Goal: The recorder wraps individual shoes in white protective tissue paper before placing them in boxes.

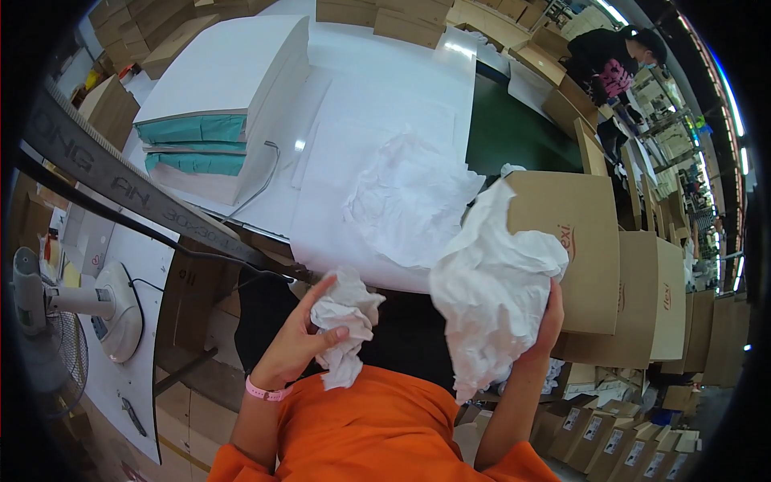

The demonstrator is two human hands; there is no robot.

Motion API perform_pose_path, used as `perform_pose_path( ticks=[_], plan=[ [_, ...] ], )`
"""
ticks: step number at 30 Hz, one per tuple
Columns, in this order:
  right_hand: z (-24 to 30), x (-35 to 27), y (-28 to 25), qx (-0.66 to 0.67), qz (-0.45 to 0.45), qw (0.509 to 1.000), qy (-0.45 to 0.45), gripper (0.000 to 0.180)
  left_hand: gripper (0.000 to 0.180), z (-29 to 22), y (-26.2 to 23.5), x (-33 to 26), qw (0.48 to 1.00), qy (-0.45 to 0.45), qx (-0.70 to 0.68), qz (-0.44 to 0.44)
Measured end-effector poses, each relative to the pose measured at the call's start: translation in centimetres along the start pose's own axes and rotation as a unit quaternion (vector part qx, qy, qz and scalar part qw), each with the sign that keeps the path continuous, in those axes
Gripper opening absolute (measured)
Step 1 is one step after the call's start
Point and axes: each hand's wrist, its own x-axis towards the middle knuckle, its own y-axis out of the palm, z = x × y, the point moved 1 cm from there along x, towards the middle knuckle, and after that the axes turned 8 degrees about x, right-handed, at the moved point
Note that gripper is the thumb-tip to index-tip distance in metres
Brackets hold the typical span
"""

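Note:
In my left hand [309,333], with a pink band at the wrist, is a small wad of crumpled white paper [347,321]; the fingers curl round it. A larger crumpled sheet of white paper [494,293] hangs from my right hand [548,325], which grips its right side and is partly hidden behind it. Both hands are held just above my lap, short of the table's near edge. On the table, past my hands, rests a loosely crumpled white sheet [414,197] over flat white sheets [321,233].
A tall stack of white paper with teal wrapping [277,72] stands at the table's far left. Open cardboard boxes [590,273] line the right. Left, a white fan [116,309] and a cutter knife [134,418] sit on a side table. A co-worker [606,60] bends over boxes, far right.

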Motion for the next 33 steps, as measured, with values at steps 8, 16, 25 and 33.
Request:
perform_pose_path(
  ticks=[8, 16, 25, 33],
  plan=[
    [-8.6, -2.5, 2.3, -0.463, -0.014, 0.880, 0.103, 0.062, 0.065, 0.5, 2.6, 1.1, 0.991, 0.129, 0.011, -0.046],
    [-15.6, -5.4, 6.6, -0.323, -0.012, 0.946, 0.039, 0.041, 0.071, 16.3, -1.9, 3.5, 0.978, 0.202, 0.005, -0.059],
    [-13.5, -1.9, 7.5, -0.393, 0.056, 0.903, -0.165, 0.033, 0.084, -0.1, 2.8, -1.5, 0.966, 0.233, 0.063, -0.093],
    [-11.7, -0.9, 8.8, -0.549, -0.023, 0.765, -0.337, 0.036, 0.135, 0.1, 2.3, -4.4, 0.943, 0.310, -0.112, -0.036]
  ],
)
